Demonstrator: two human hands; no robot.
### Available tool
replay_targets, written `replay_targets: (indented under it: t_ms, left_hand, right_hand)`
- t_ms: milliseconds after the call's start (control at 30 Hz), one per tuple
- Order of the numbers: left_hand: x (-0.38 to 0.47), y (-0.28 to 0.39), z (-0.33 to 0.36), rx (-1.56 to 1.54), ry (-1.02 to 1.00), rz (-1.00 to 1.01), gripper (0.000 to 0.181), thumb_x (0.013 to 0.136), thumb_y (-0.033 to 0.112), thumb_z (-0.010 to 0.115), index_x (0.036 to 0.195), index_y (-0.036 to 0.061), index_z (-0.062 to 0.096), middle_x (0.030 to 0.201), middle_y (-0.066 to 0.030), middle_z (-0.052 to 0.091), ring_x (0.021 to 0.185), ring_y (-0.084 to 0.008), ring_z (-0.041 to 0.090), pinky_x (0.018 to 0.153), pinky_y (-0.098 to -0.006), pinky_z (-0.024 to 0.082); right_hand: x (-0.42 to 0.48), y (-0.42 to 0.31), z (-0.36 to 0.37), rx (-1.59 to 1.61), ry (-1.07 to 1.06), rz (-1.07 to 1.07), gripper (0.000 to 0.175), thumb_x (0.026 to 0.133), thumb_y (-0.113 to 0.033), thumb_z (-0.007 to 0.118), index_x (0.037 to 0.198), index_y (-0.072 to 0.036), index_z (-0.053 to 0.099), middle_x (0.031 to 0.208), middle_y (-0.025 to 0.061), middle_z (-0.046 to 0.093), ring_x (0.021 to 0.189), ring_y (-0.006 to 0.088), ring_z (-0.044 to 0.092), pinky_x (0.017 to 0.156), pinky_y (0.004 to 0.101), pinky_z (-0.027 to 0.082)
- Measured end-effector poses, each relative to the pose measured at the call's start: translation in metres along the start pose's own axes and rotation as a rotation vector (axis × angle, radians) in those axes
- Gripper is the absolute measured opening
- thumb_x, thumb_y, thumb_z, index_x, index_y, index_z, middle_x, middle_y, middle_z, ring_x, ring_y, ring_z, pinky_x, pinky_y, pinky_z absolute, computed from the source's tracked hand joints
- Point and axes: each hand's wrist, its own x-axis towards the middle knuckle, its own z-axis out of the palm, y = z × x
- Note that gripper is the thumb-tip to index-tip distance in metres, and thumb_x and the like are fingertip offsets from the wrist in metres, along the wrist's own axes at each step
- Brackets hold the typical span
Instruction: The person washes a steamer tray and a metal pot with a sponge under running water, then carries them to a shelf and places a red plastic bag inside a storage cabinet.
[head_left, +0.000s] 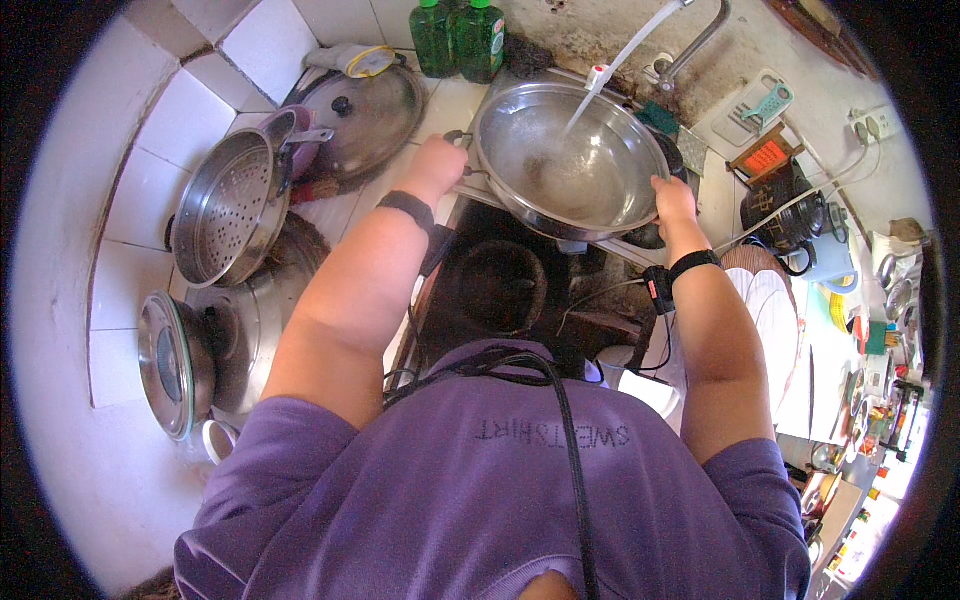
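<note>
A wide stainless steel pan with water in it stands tilted under the faucet, and a stream of water runs down into it. At its left side, my left hand is closed around the pan's dark side handle. My right hand grips the pan's right rim, thumb on the edge. Dark straps with small devices sit on both wrists.
Left are a perforated steel steamer, a glass lid and stacked steel pots. Green bottles stand behind. On the right are a grater, a black jar and a blue mug.
</note>
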Motion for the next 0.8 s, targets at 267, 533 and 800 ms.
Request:
replay_targets:
  t_ms: [267, 533, 800]
  left_hand:
    - [0.013, -0.007, 0.005, 0.042, 0.009, -0.029, 0.021, 0.078, 0.014, 0.054, 0.097, 0.0032, 0.054, 0.075, -0.0116, 0.063, 0.063, -0.0232, 0.061, 0.050, -0.0394, 0.046]
    - [-0.003, 0.004, -0.005, 0.019, -0.006, -0.007, 0.029, 0.078, 0.012, 0.053, 0.098, -0.0095, 0.057, 0.076, -0.0230, 0.065, 0.065, -0.0307, 0.066, 0.062, -0.0388, 0.051]
    - [-0.010, 0.011, -0.005, -0.030, -0.020, -0.036, 0.028, 0.080, 0.010, 0.053, 0.101, -0.0091, 0.054, 0.077, -0.0226, 0.065, 0.062, -0.0300, 0.066, 0.057, -0.0382, 0.051]
  right_hand:
    - [0.019, 0.014, -0.003, -0.046, 0.005, 0.002, 0.035, 0.088, -0.024, 0.056, 0.115, -0.002, 0.056, 0.104, 0.0154, 0.061, 0.085, 0.0278, 0.061, 0.065, 0.0413, 0.050]
    - [-0.001, -0.001, 0.002, -0.021, 0.021, 0.010, 0.033, 0.087, -0.026, 0.057, 0.110, -0.002, 0.058, 0.098, 0.0143, 0.062, 0.080, 0.0263, 0.061, 0.059, 0.0398, 0.050]
    - [-0.008, -0.004, 0.001, 0.034, 0.018, -0.012, 0.034, 0.087, -0.026, 0.057, 0.111, -0.002, 0.057, 0.098, 0.0142, 0.062, 0.079, 0.0265, 0.060, 0.058, 0.0392, 0.049]
